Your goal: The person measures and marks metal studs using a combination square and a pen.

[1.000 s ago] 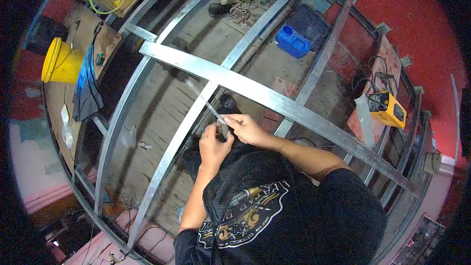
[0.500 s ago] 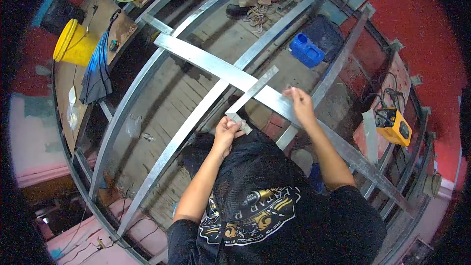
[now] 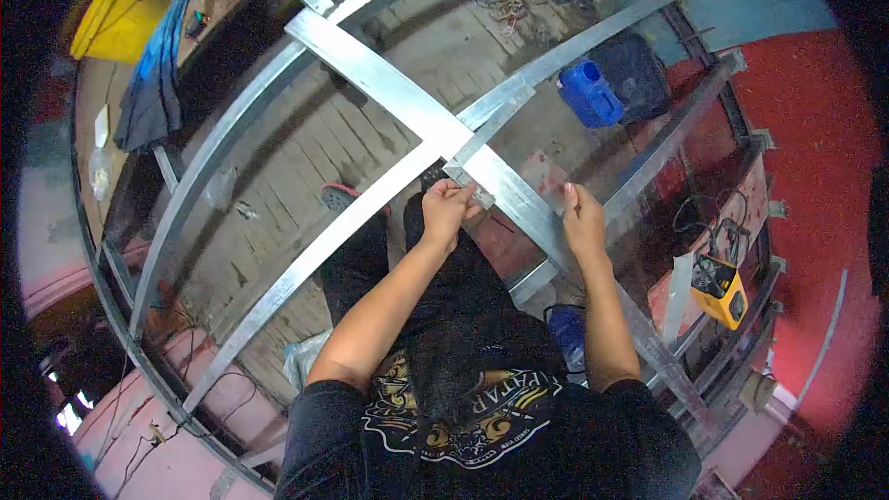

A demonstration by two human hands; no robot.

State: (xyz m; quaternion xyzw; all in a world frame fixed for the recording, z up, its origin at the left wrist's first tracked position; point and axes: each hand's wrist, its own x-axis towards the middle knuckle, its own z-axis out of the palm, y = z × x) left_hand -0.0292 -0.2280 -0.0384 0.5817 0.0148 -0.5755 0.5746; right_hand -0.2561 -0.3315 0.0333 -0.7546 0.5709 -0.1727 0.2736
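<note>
In my left hand [image 3: 444, 218] is a try square [image 3: 500, 122], gripped at its short, thick arm. Its long blade lies across a shiny rectangular metal tube [image 3: 375, 74], close to where that tube crosses another metal bar [image 3: 319, 243] of a large frame. My right hand [image 3: 583, 220] is raised beside the same tube, to the right of the square. Thumb and fingers are pinched together there; whatever they hold, if anything, cannot be made out.
Curved metal bars surround me, with a plank floor [image 3: 278, 143] below. A blue jug [image 3: 590, 94] lies beyond the tube. On the right stands a yellow-and-black machine [image 3: 719, 292] with cables; at upper left are a yellow bucket [image 3: 120, 18] and a folded blue-black umbrella [image 3: 157, 83].
The view has shifted. The try square has moved along the tube towards the crossing, my left hand still on it. My right hand has come lower and nearer to me.
</note>
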